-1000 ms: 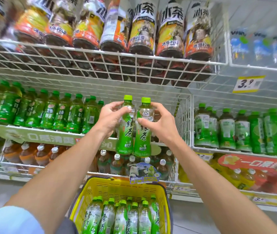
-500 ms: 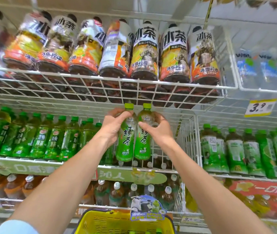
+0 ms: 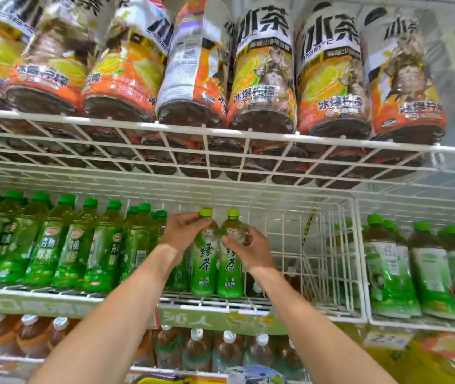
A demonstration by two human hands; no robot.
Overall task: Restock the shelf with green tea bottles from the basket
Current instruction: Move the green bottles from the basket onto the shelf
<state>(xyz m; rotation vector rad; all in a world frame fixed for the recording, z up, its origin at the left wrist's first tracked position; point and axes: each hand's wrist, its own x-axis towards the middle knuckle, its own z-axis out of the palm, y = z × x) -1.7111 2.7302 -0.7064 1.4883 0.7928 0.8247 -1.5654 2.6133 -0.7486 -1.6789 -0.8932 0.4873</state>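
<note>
Two clear plastic green tea bottles with lime-green caps and green labels, upright and touching side by side: left bottle (image 3: pixel 204 263), right bottle (image 3: pixel 230 268).

Location: front of the white wire shelf (image 3: pixel 248 304), in the gap between a row of green-capped shelf bottles (image 3: pixel 76 245) and the white wire divider (image 3: pixel 326 259). Their bases sit at the shelf's front wires. Whether they bear weight there cannot be told.

Left hand (image 3: pixel 184 231): fingers clenched round the left bottle's neck, just under the cap.

Right hand (image 3: pixel 248 249): fingers grasping the right bottle's shoulder.

Change: a second ago the pair hung in the air above the yellow plastic basket (image 3: pixel 154 380). Now it stands at shelf level, and only a sliver of the basket shows at the bottom edge.

Status, as judged: placement nearly done. Pushing back and letting go remain, then more bottles to fetch.
</note>
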